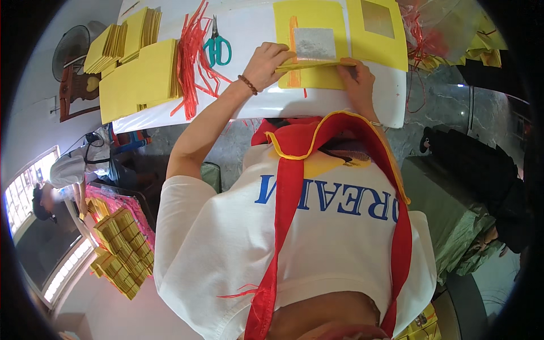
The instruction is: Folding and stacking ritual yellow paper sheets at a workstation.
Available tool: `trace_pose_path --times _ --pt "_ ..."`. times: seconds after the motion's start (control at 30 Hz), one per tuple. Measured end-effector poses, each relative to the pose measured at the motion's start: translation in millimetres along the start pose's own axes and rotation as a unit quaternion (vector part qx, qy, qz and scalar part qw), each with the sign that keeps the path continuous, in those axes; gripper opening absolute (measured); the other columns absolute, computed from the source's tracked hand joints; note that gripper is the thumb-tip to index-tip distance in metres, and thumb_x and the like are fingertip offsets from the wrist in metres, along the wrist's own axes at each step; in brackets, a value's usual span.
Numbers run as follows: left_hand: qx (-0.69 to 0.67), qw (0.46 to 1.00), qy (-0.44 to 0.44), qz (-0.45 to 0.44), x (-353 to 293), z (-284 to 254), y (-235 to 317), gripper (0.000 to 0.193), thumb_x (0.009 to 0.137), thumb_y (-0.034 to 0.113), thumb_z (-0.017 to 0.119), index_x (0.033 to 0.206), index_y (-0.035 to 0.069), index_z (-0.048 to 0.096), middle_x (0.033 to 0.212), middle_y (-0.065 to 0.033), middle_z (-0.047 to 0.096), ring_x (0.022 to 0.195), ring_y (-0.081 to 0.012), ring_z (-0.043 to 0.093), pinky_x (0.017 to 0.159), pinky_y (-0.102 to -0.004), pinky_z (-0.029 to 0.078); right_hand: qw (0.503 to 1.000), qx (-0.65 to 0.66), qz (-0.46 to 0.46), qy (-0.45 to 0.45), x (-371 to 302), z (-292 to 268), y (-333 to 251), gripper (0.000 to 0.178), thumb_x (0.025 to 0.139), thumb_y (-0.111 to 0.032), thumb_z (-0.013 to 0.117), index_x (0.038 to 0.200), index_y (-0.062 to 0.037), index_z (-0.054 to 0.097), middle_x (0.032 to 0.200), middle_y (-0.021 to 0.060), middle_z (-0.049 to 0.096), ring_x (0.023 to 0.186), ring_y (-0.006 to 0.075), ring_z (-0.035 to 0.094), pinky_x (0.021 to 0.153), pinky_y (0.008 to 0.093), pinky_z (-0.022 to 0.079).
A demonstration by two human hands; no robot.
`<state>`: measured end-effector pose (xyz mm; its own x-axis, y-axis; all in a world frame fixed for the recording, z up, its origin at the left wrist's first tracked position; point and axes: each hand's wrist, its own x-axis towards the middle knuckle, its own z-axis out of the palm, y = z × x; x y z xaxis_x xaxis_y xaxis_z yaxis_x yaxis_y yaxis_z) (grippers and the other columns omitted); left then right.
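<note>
A yellow paper sheet [310, 15] with a silver square [315, 44] and an orange stripe lies in front of me on the white table. Its near part is raised into a fold running left to right. At the fold's left end, my left hand [268, 63] has its fingers closed on the paper. My right hand [358, 84] pinches the right end, thumb and fingers together. Some of the fingertips are hard to make out. Another yellow sheet [381, 52] with a silver square lies just to the right. Teal-handled scissors [219, 51] rest left of my left hand.
Red plastic strips [192, 63] lie left of the scissors. Stacks of folded yellow paper [136, 82] stand at the white table's [249, 17] left end. More red strips [416, 42] hang at the right edge. A person [71, 170] is at the far left, near yellow bundles [122, 243].
</note>
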<state>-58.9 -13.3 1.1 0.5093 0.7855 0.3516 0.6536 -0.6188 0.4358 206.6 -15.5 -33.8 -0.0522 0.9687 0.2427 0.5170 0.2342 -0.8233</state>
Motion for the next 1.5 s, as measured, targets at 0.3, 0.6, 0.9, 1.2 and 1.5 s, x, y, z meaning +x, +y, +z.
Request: trace_pose_path --times 0.3,0.6,0.9,1.2,1.5 --pt "0.044 0.999 0.007 0.017 7 -6 1 0.035 0.069 0.006 0.059 0.102 0.015 0.058 0.098 -0.0051 0.055 0.091 -0.0248 0.049 0.077 -0.0346 0.039 0.994 0.108 -0.003 0.021 0 -9 -13 0.054 0.073 -0.011 0.065 0.123 -0.0069 0.043 0.107 0.0123 0.053 0.090 0.0238 0.056 0.083 0.0311 0.041" --pt "0.036 0.999 0.028 0.017 -13 -14 48 0.031 0.071 0.005 0.051 0.100 0.012 0.057 0.093 -0.0032 0.056 0.088 -0.0215 0.050 0.071 -0.0341 0.036 0.883 0.394 0.255 -0.023 -9 -36 -36 0.053 0.089 -0.034 0.049 0.128 -0.0016 0.033 0.122 0.0155 0.043 0.109 0.0256 0.048 0.091 0.0398 0.039" --pt "0.013 0.998 0.056 -0.002 -1 32 72 0.033 0.068 0.009 0.057 0.100 0.010 0.056 0.088 -0.0052 0.054 0.085 -0.0220 0.051 0.068 -0.0335 0.037 0.760 0.572 0.299 -0.078 -21 -33 -63 0.043 0.090 -0.026 0.048 0.126 -0.0077 0.033 0.122 0.0083 0.044 0.111 0.0224 0.046 0.092 0.0424 0.041" --pt "-0.270 0.923 0.222 -0.157 29 -31 9 0.081 0.067 0.014 0.075 0.131 0.006 0.027 0.120 -0.0161 0.046 0.116 -0.0271 0.040 0.100 -0.0367 0.030 0.909 0.370 0.189 -0.029 -3 -46 -68 0.020 0.085 -0.012 0.056 0.104 -0.0043 0.055 0.087 -0.0005 0.054 0.079 0.0081 0.051 0.067 0.0227 0.042" --pt "-0.526 0.816 0.107 -0.216 30 -34 -19 0.056 0.070 -0.003 0.061 0.122 0.004 0.041 0.112 -0.0056 0.051 0.104 -0.0147 0.049 0.089 -0.0287 0.040 0.960 0.225 0.113 -0.122 1 -52 -64 0.037 0.081 -0.013 0.063 0.113 0.0014 0.052 0.097 0.0046 0.057 0.087 0.0102 0.053 0.074 0.0230 0.044"
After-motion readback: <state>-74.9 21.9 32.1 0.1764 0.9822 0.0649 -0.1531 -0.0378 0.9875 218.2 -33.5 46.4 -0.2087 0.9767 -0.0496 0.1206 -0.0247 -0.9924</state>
